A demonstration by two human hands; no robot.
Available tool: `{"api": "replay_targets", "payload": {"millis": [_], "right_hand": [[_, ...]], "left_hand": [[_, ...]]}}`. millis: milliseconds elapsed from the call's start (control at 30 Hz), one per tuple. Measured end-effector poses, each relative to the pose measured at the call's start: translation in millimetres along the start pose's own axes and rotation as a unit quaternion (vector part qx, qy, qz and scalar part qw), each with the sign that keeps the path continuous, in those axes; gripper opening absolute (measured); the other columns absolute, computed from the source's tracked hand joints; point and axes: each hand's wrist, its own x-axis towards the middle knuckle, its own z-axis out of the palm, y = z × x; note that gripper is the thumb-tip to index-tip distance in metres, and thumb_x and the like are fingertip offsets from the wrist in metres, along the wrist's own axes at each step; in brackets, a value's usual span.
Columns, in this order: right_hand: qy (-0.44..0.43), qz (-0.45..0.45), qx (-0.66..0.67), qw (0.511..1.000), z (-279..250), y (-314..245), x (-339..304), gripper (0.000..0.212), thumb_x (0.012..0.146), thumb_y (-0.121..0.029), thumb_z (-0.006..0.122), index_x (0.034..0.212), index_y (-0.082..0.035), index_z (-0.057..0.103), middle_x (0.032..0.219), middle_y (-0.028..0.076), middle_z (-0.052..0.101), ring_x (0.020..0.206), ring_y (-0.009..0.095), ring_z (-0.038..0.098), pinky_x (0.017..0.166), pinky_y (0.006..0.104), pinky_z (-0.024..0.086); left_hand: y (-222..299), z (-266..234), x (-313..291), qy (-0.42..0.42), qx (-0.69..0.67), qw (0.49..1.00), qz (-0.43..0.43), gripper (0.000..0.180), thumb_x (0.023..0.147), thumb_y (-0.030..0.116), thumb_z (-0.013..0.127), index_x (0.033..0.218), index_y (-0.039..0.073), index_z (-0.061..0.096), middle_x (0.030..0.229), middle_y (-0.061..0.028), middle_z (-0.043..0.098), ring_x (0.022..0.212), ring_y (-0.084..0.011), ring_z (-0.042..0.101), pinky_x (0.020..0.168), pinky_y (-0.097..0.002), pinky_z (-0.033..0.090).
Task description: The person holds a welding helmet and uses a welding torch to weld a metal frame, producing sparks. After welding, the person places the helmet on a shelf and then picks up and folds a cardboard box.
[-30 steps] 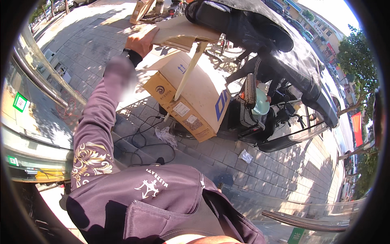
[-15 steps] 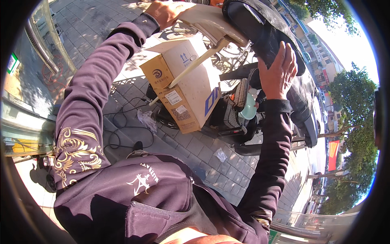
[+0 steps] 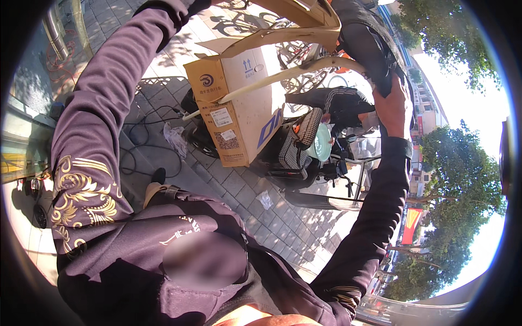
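My right hand (image 3: 394, 111) grips the edge of a large black, cloth-like cover (image 3: 370, 38) at the upper right; the fingers are mostly hidden. My left arm reaches to the top edge, where only a sliver of my left hand (image 3: 216, 1) shows. Between my arms, a bent piece of brown cardboard (image 3: 304, 37) hangs near the top. Below it, a tall cardboard box (image 3: 244, 108) stands tilted. A pale pole (image 3: 272, 81) slants across the box's front and curves toward the black cover.
A vehicle with a checkered seat (image 3: 293, 145) and a mint-green rounded object (image 3: 321, 142) stands right of the box. Beyond it shows a person's dark striped sleeve (image 3: 348, 103). A black cable (image 3: 136, 155) and crumpled white plastic (image 3: 175, 138) lie on the paving.
My left hand has moved up, almost out of view. My right hand went from flat against the black cover to gripping its edge. The cardboard piece has tilted, showing more of its inside.
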Motion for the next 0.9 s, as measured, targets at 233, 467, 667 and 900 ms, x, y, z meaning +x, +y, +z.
{"api": "replay_targets", "payload": {"millis": [233, 467, 667, 900], "right_hand": [[-0.025, -0.003, -0.02, 1.0, 2.7, -21.9, 0.0, 0.068, 0.089, -0.024, 0.078, 0.152, -0.01, 0.055, 0.125, 0.025, 0.07, 0.11, 0.045, 0.071, 0.096, 0.0531, 0.057], [-0.035, 0.01, -0.098, 0.995, 15.0, -28.1, -7.4, 0.074, 0.089, -0.03, 0.082, 0.154, -0.011, 0.053, 0.131, 0.027, 0.068, 0.119, 0.046, 0.068, 0.1, 0.0553, 0.055], [-0.033, 0.025, -0.13, 0.991, 22.4, -39.7, -5.1, 0.083, 0.089, -0.045, 0.083, 0.156, -0.013, 0.045, 0.143, 0.022, 0.056, 0.124, 0.047, 0.066, 0.096, 0.0581, 0.055], [-0.053, 0.023, -0.111, 0.992, 43.0, -28.3, -11.5, 0.093, 0.089, -0.043, 0.083, 0.161, -0.008, 0.035, 0.153, 0.025, 0.048, 0.134, 0.048, 0.058, 0.105, 0.0582, 0.05]], "left_hand": [[-12.9, -18.8, -85.4, -0.14, -0.111, 0.915, -0.361, 0.057, 0.09, 0.03, 0.075, 0.145, 0.021, 0.067, 0.105, -0.0175, 0.079, 0.094, -0.0316, 0.08, 0.079, -0.0454, 0.062], [1.6, -10.1, -185.8, -0.204, -0.024, 0.845, -0.493, 0.057, 0.102, 0.048, 0.063, 0.148, 0.014, 0.061, 0.104, -0.0203, 0.079, 0.097, -0.0408, 0.076, 0.084, -0.0465, 0.061], [32.8, -8.7, -318.3, -0.11, -0.194, 0.787, -0.575, 0.073, 0.1, 0.07, 0.062, 0.126, 0.002, 0.074, 0.101, -0.0203, 0.08, 0.096, -0.0374, 0.078, 0.085, -0.0418, 0.059], [143.3, -33.5, -377.1, -0.04, -0.313, 0.709, -0.63, 0.045, 0.106, 0.043, 0.073, 0.122, 0.001, 0.074, 0.09, -0.0061, 0.076, 0.083, -0.0144, 0.068, 0.077, -0.0334, 0.055]]}}
